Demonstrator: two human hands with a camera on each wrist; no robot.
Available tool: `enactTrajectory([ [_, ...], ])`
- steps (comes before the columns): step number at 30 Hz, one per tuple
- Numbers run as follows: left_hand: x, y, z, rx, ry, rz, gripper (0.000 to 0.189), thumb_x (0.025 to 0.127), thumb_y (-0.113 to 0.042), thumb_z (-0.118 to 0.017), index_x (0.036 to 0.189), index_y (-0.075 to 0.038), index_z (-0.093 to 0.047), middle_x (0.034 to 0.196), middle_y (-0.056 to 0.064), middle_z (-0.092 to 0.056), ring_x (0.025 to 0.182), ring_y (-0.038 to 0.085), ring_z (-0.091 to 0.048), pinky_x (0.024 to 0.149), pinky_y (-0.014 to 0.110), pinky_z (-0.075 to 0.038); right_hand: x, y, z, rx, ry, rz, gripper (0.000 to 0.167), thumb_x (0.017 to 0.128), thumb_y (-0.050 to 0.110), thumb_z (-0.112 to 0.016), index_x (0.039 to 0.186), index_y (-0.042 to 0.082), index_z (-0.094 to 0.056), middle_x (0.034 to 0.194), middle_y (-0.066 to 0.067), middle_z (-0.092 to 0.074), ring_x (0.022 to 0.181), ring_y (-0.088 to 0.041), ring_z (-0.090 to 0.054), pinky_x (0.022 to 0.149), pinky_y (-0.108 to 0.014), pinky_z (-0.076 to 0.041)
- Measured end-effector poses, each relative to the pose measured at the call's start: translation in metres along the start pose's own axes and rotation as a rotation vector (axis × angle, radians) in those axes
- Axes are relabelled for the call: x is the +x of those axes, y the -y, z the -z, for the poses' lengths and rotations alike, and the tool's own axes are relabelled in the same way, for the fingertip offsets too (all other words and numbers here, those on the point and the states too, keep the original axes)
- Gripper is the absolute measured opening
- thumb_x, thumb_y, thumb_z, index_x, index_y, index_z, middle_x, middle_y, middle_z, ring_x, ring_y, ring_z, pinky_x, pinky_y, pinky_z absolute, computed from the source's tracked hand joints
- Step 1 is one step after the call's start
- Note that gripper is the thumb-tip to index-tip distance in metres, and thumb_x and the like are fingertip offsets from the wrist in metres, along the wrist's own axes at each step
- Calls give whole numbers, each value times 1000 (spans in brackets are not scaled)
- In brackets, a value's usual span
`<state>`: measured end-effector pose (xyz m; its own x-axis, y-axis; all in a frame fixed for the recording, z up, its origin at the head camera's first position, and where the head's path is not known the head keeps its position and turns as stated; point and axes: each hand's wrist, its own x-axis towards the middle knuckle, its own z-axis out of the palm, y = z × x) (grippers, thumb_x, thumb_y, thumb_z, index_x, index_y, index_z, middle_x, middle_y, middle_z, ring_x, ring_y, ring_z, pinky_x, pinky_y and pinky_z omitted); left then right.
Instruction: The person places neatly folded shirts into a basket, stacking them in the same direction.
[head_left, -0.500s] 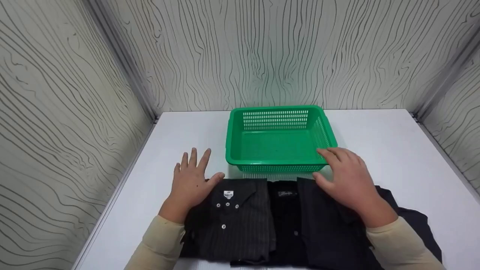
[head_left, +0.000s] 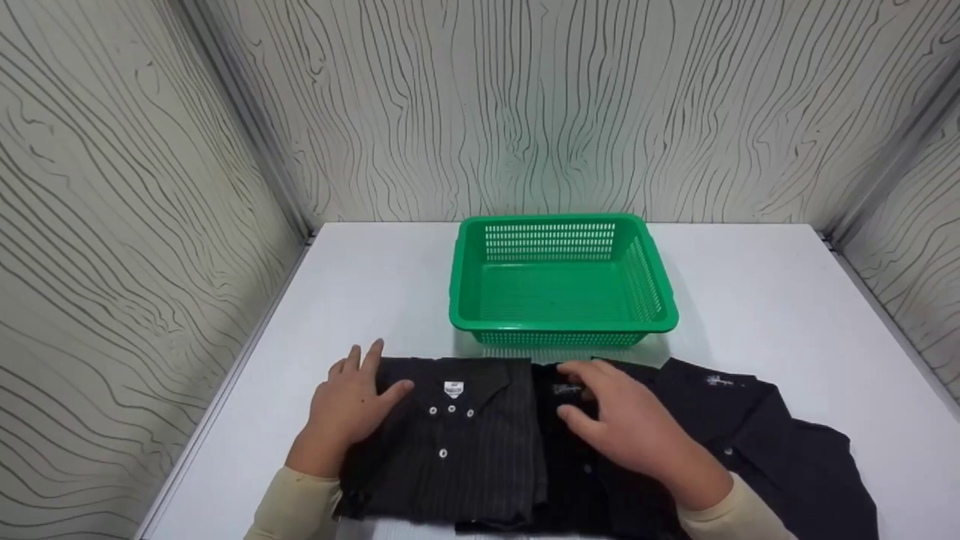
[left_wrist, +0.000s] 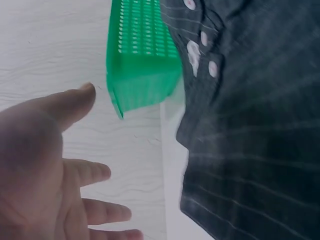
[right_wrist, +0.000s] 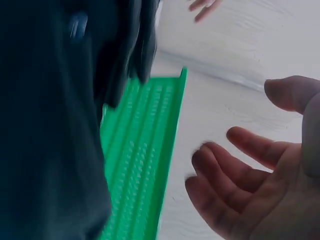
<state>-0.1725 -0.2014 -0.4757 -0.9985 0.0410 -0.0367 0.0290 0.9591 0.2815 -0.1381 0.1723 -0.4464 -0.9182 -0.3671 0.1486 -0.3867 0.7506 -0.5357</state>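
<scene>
A dark pinstriped button-up shirt (head_left: 487,472) lies folded at the front of the white table (head_left: 375,292), collar pointing away from the person towards the green plastic basket (head_left: 562,327), its button row running front to back. Its outline looks nearly square, so the long axis is hard to judge. Beside it lie a black shirt (head_left: 562,450) and a navy shirt (head_left: 780,457), collars also facing away. The basket's long axis runs left to right. The pinstriped shirt has a white collar label (head_left: 454,388); its print is too small to read, like the marks inside the other collars. The left hand (head_left: 343,409), fingers spread, holds nothing at the pinstriped shirt's left edge; the right hand (head_left: 634,424), thumb apart from loosely bent fingers, hovers empty over the black shirt.
</scene>
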Motion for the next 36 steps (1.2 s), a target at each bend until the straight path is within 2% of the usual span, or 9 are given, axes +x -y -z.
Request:
enactTrajectory([
  [2,-1,6,-1,-11,16,32,88,95,-63,-57,157,-6,-34,151,33,-38,134,52,-41,97,66,-43,0,4,-7,124,93,-44,47,95,36,-70,137,17,-59,117,2,-64,97,-13,-62,83,-41,-53],
  [6,-1,16,-4,-29,67,84,88,93,-61,-60,155,-3,-37,140,34,-49,120,51,-54,91,64,-48,3,4,-23,334,240,-118,54,98,35,-67,143,10,-52,121,-6,-66,100,-17,-64,83,-44,-53],
  [11,-4,29,-11,-53,130,147,89,92,-55,-65,151,6,-38,132,36,-55,113,49,-59,89,61,-50,4,4,-47,441,329,-172,61,98,36,-67,148,6,-46,122,-8,-65,105,-24,-64,83,-48,-52],
  [15,-6,34,-15,-95,154,172,91,90,-51,-69,147,13,-39,132,37,-55,116,50,-58,95,61,-47,5,3,-61,489,339,-187,65,97,35,-67,149,4,-43,120,-10,-65,99,-23,-65,80,-47,-53],
  [20,-5,34,-17,-131,164,182,90,85,-50,-75,137,18,-47,122,36,-60,108,46,-62,92,59,-49,4,0,-67,668,337,-267,74,98,30,-68,156,3,-31,125,-18,-59,86,-25,-65,68,-43,-56],
  [25,-3,38,-20,-159,191,195,81,80,-50,-80,118,18,-57,92,19,-65,80,30,-63,74,49,-54,3,-2,-71,870,301,-360,85,99,28,-66,161,5,-13,132,-23,-53,104,-29,-63,76,-47,-57],
  [28,-2,41,-25,-196,223,206,73,81,-48,-80,111,15,-59,85,14,-63,74,26,-59,69,45,-52,4,-3,-75,1017,267,-384,88,100,24,-63,161,3,-5,132,-23,-54,107,-29,-63,79,-47,-57],
  [32,-1,45,-31,-220,259,212,71,84,-45,-78,116,15,-60,93,17,-66,82,28,-62,79,50,-53,8,-2,-80,1159,293,-373,85,102,22,-59,159,-2,-2,131,-22,-57,107,-29,-64,82,-45,-57],
  [36,-1,45,-34,-229,266,187,65,88,-42,-76,121,12,-62,100,17,-69,89,29,-64,89,54,-51,12,2,-84,1110,313,-359,85,101,25,-62,160,-2,-7,133,-22,-55,106,-31,-66,79,-46,-58],
])
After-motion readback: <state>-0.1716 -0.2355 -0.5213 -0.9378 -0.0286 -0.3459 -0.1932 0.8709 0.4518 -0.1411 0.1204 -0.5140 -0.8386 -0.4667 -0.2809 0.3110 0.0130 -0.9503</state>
